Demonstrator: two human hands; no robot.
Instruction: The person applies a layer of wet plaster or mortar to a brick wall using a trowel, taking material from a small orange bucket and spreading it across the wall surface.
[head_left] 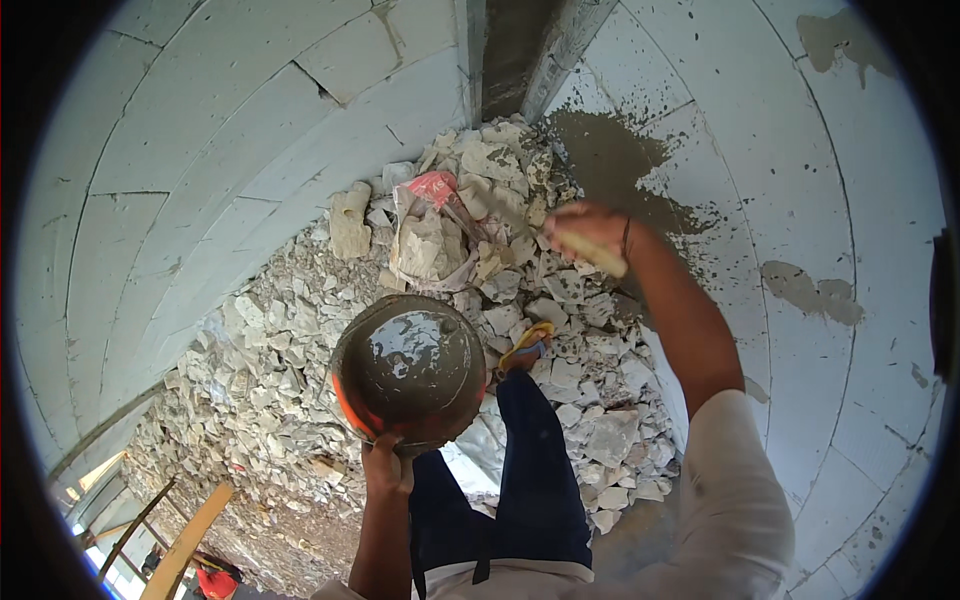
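Note:
My left hand [386, 466] grips the near rim of a round orange pan [352, 407], its fingers partly hidden beneath. Wet grey mortar [420, 360] coats the inside of the pan and shines in the middle. Farther off to the right, my right hand [588, 228] is closed around the pale handle of a trowel [597, 255]. The trowel's blade reaches toward the upper left over the rubble and is smeared by motion. Beside that hand, a dark patch of splattered mortar [610, 165] covers the lower part of the right wall.
Broken block rubble [280, 340] covers the floor around my legs. A torn white and pink sack [430, 235] lies on it. Pale block walls rise at left [200, 150] and right [800, 400], meeting near a grey post [520, 55]. A wooden plank [190, 540] leans lower left, near a person in red [215, 582].

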